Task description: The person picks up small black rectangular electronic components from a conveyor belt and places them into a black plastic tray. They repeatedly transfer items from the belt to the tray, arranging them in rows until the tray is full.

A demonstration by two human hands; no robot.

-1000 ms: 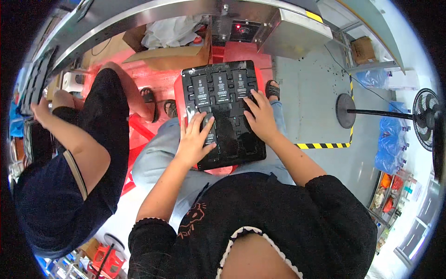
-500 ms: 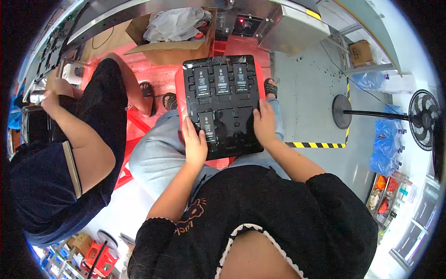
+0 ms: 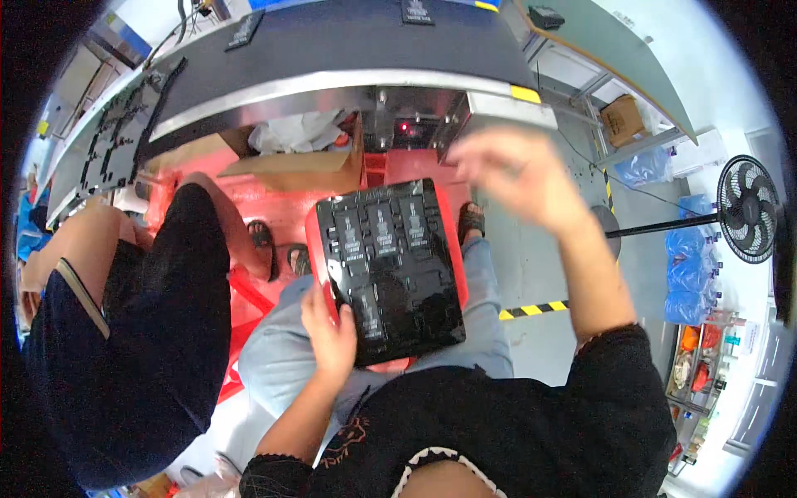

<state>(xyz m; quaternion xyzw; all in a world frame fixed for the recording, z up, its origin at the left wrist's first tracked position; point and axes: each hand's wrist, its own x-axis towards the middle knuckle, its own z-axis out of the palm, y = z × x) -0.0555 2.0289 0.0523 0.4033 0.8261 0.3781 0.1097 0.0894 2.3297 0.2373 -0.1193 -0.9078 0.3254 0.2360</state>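
A black plastic tray [image 3: 419, 319] lies across a red seat-like surface [image 3: 453, 228] between my knees. Several flat black batteries [image 3: 383, 231] sit in its slots: a row along the far part and one at the near left. The near right slots look unfilled. My left hand [image 3: 332, 332] grips the tray's left edge, thumb toward the top face. Raised off the tray, my right hand [image 3: 523, 178] is out to the front right, below the belt's edge in view. Motion smears its fingers, so whether they hold anything is unclear.
Ahead runs a dark conveyor belt [image 3: 332, 46] carrying flat black batteries [image 3: 245, 31]. Beneath it stands an open cardboard box [image 3: 290, 170]. A co-worker in dark clothing [image 3: 158, 332] sits close on my left. A black fan [image 3: 747, 209] stands to the right.
My right hand has let go of the tray's right edge and swung up and forward. The view has tilted up, bringing the belt into sight. My left hand stays on the tray.
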